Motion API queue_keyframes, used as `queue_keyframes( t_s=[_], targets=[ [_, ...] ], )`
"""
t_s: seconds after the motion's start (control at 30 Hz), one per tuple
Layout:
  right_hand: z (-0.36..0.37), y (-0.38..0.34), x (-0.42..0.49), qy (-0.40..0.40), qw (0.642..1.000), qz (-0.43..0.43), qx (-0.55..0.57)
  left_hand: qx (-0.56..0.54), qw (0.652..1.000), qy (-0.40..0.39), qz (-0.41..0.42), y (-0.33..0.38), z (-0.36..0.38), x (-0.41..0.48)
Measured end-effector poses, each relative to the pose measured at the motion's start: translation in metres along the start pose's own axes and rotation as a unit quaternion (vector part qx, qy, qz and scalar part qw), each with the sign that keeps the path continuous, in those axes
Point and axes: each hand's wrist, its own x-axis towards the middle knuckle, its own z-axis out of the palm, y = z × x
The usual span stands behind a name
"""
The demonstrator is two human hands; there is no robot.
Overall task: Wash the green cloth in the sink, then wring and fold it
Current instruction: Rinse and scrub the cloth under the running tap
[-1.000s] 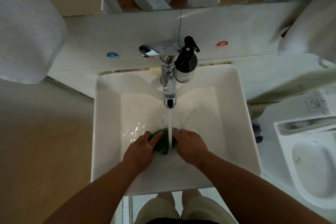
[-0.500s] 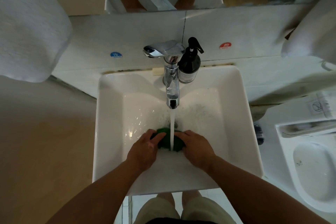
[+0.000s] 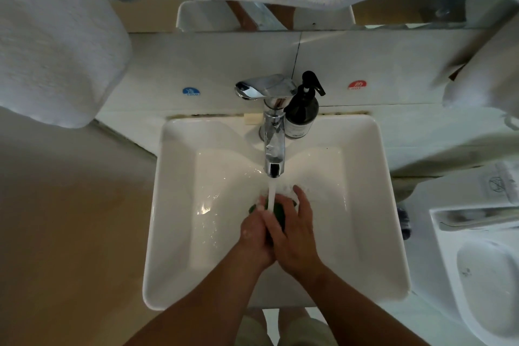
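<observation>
The green cloth is bunched up in the middle of the white square sink, right under the running water from the chrome faucet. My left hand and my right hand are pressed close together around the cloth and both grip it. Only small green patches show between and beside my fingers; the rest of the cloth is hidden by my hands. The stream lands on the cloth and my fingers.
A dark pump bottle stands at the back of the sink beside the faucet. White towels hang at the upper left and along the top. A toilet is at the right. Bare floor lies to the left.
My hands were apart on either side of the cloth; now they have come together, overlapping, and squeeze it. The cloth is more covered than before. Water keeps running.
</observation>
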Motion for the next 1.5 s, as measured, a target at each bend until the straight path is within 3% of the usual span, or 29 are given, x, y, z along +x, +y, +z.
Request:
queue_keyframes(
  t_s=[0.1,0.17,0.27,0.4,0.5,0.57,0.67,0.7,0.73,0.8,0.83,0.9,0.93,1.0,1.13,1.4,1.43,1.47,1.5],
  targets=[
    [-0.003,0.007,0.013,-0.059,0.996,-0.002,0.07,0.078,0.994,0.059,0.044,-0.004,0.003,0.007],
    [0.0,0.004,0.021,-0.019,0.995,0.022,0.095,0.15,0.978,0.117,0.084,-0.004,0.008,0.007],
    [0.006,-0.005,0.028,0.016,0.992,0.045,0.115,0.147,0.968,0.168,0.111,-0.002,0.013,0.004],
    [0.021,-0.006,0.031,0.038,0.978,0.133,0.159,0.18,0.955,0.187,0.142,-0.002,0.006,0.007],
    [0.019,-0.017,0.031,0.06,0.934,0.229,0.268,0.251,0.937,0.169,0.175,-0.004,-0.005,0.015],
    [0.011,-0.028,0.033,0.043,0.896,0.299,0.325,0.338,0.897,0.169,0.229,-0.007,-0.01,0.015],
    [-0.005,-0.032,0.039,0.018,0.791,0.406,0.457,0.551,0.746,0.132,0.349,-0.014,-0.025,0.012],
    [-0.011,-0.033,0.041,0.023,0.761,0.433,0.483,0.56,0.735,0.086,0.373,-0.017,-0.03,0.009],
    [-0.014,-0.036,0.042,0.028,0.756,0.443,0.481,0.529,0.764,0.046,0.367,-0.02,-0.034,0.006],
    [-0.01,-0.04,0.035,0.038,0.822,0.389,0.414,0.365,0.882,0.015,0.297,-0.016,-0.034,0.005],
    [-0.001,-0.037,0.028,0.056,0.885,0.314,0.339,0.282,0.924,0.009,0.259,-0.012,-0.03,0.004],
    [0.014,-0.024,0.008,0.045,0.982,0.105,0.148,0.188,0.961,0.024,0.199,0.003,-0.015,-0.003],
    [0.02,-0.016,0.002,0.018,0.995,0.025,0.09,0.188,0.966,0.042,0.172,0.009,-0.007,-0.006],
    [0.02,-0.014,0.003,-0.005,0.994,-0.019,0.109,0.168,0.976,0.048,0.131,0.014,-0.001,-0.012],
    [0.007,-0.029,0.013,0.035,0.989,-0.019,0.145,0.194,0.962,0.117,0.156,0.009,-0.002,-0.001],
    [0.016,-0.029,0.033,0.079,0.974,0.176,0.116,0.249,0.943,0.13,0.18,0.005,-0.005,0.009],
    [0.015,-0.029,0.036,0.065,0.968,0.199,0.137,0.296,0.924,0.141,0.197,0.004,-0.006,0.009],
    [0.015,-0.029,0.038,0.043,0.961,0.225,0.159,0.379,0.883,0.154,0.232,0.003,-0.008,0.011],
    [0.013,-0.031,0.038,0.03,0.949,0.253,0.187,0.487,0.812,0.172,0.272,0.004,-0.008,0.009]
  ],
)
